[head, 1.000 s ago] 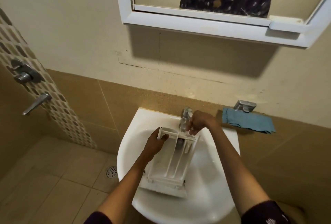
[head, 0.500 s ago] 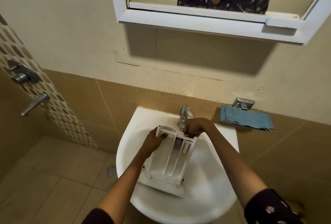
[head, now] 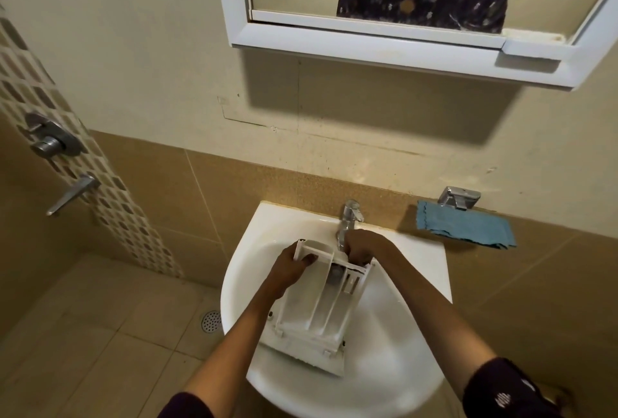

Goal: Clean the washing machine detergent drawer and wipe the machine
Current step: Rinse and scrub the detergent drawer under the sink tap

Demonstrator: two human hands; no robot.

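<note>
A second ago the right hand [head: 363, 250] was up at the tap [head: 349, 217]. Now it has dropped just below the spout, fingers curled over the far end of the detergent drawer [head: 314, 310], probably scrubbing, though running water is too faint to confirm. The left hand [head: 291, 270] grips the rim just left of the tap. The drawer lies in the sink [head: 411, 334], compartments up — long axis running from the tap toward the person, front panel nearest them.
</note>
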